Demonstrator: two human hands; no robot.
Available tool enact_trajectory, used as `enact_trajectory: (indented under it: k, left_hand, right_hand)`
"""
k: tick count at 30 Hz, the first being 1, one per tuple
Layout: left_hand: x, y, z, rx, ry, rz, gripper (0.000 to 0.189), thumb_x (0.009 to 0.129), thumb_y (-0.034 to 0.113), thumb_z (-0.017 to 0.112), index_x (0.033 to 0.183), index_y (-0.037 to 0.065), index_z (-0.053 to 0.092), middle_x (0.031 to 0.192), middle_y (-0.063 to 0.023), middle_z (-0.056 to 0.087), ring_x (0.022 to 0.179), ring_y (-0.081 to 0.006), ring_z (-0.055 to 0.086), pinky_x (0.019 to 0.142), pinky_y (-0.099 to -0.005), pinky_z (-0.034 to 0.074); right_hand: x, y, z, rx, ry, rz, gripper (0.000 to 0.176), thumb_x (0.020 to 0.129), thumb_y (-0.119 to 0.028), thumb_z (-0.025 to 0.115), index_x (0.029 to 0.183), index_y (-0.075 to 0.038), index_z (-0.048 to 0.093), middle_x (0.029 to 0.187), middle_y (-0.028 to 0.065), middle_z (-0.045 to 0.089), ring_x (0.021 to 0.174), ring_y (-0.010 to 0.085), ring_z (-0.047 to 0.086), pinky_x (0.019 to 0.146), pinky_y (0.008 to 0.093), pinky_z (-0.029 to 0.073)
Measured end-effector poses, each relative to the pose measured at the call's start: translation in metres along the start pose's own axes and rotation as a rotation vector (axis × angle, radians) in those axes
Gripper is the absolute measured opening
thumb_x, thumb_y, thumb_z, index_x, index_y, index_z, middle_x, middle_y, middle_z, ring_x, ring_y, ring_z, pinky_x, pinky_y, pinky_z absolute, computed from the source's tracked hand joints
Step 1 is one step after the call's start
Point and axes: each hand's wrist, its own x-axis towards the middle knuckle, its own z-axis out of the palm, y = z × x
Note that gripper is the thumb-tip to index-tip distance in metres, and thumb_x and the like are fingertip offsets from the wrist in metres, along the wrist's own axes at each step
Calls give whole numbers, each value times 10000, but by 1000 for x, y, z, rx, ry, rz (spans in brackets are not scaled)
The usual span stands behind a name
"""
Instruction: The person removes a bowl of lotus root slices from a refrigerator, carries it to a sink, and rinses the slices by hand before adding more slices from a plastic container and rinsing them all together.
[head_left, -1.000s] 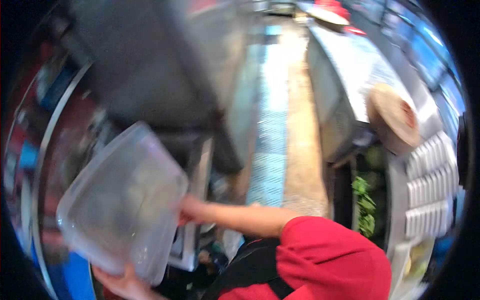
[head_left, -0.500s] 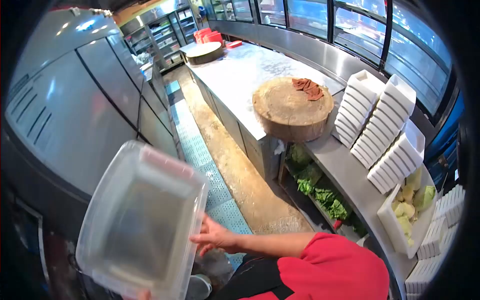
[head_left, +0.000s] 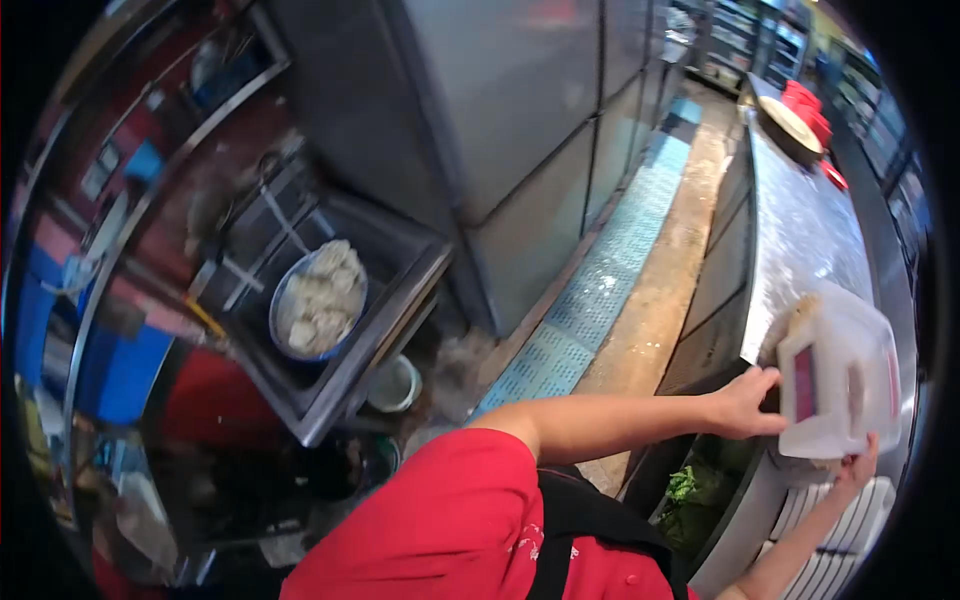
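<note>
A translucent plastic tub [head_left: 855, 375] is tilted at the right, over the chopping block [head_left: 800, 318], which is mostly hidden behind it. My right hand [head_left: 862, 465] grips the tub's lower edge with curled fingers. Against the tub's left side, my left hand [head_left: 745, 402] has its thumb and fingers apart, with a dark gap between them. Its fingertips are at the tub's wall; whether they press on it is hard to make out.
Stacked white trays [head_left: 835, 515] stand below the tub. Leafy greens [head_left: 695, 505] lie on a low shelf. At left, a sink [head_left: 400, 260] holds a bowl of pale food [head_left: 322, 300]. A bucket [head_left: 395, 385] is on the floor beside blue mats [head_left: 570, 330] and a long counter [head_left: 805, 220].
The view has turned left, bringing the sink into sight. The tub has moved from the left over the floor to the right, above the chopping block.
</note>
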Motion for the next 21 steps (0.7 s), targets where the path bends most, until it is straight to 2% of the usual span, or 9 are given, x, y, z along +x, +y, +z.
enact_trajectory:
  k: [3, 5, 8, 12, 13, 14, 15, 18, 21]
  left_hand:
    - [-44, -44, -62, -45, -179, -28, 429, 741, 272, 683, 1048, 11, 537, 766, -74, 561, 703, -168, 546, 646, -309, 454]
    - [-102, -86, -109, -58, 53, -227, 412, 751, 263, 686, 1058, 17, 566, 793, -82, 597, 734, -164, 568, 650, -306, 463]
    - [-228, -143, -181, 170, 571, -502, 359, 736, 237, 705, 1008, 21, 613, 856, -88, 635, 761, -145, 590, 688, -291, 483]
    - [-382, -93, -269, 228, 1052, -882, 346, 718, 275, 706, 943, 26, 621, 839, -111, 663, 766, -192, 636, 690, -313, 501]
    - [-414, -92, -283, 224, 1172, -940, 350, 718, 292, 703, 943, 37, 621, 841, -113, 663, 761, -201, 639, 691, -320, 502]
    - [-440, -87, -296, 274, 1263, -923, 321, 735, 282, 692, 936, 42, 620, 839, -113, 663, 755, -194, 640, 679, -314, 500]
    - [-461, -84, -305, 149, 1352, -940, 294, 751, 265, 685, 927, 39, 619, 829, -112, 661, 731, -192, 637, 656, -309, 498]
    - [-499, -89, -325, 290, 1442, -853, 274, 761, 232, 684, 917, 19, 611, 793, -112, 640, 697, -201, 626, 628, -310, 493]
    - [-515, -87, -339, 406, 1413, -777, 251, 748, 186, 688, 915, 16, 610, 797, -119, 632, 710, -207, 626, 629, -312, 494]
  right_hand:
    - [31, -5, -20, -108, 72, 71, 221, 823, -339, 581, 902, -134, 597, 656, -8, 577, 427, 65, 459, 338, 189, 298]
    - [56, -21, -45, -449, -62, 141, 311, 820, -372, 585, 955, -92, 598, 694, 11, 596, 487, 100, 511, 374, 201, 332]
    - [77, -28, -22, -874, 237, 33, 311, 852, -283, 576, 1007, -14, 564, 810, 66, 586, 622, 160, 546, 527, 301, 444]
    - [-51, -17, 142, -857, -106, -1339, 282, 886, -221, 528, 1022, 25, 547, 890, 79, 570, 759, 147, 538, 695, 298, 448]
    - [-150, -19, 231, -1162, -274, -669, 301, 896, -196, 501, 1082, 39, 532, 970, 90, 565, 893, 144, 536, 812, 260, 409]
    - [-224, 26, 311, -534, -495, -586, 326, 890, -200, 499, 1130, 19, 527, 987, 87, 566, 900, 165, 563, 773, 271, 446]
    - [-230, 65, 353, -544, -844, -272, 310, 875, -175, 521, 1124, 7, 549, 988, 77, 577, 877, 173, 586, 712, 273, 472]
    - [-435, 128, 488, -532, -1395, 60, 348, 832, -151, 621, 1130, 14, 553, 1004, 95, 606, 888, 152, 586, 771, 281, 469]
    - [-567, 168, 568, -491, -2064, -22, 349, 843, -163, 633, 1137, 8, 553, 1031, 72, 610, 951, 131, 560, 832, 277, 457]
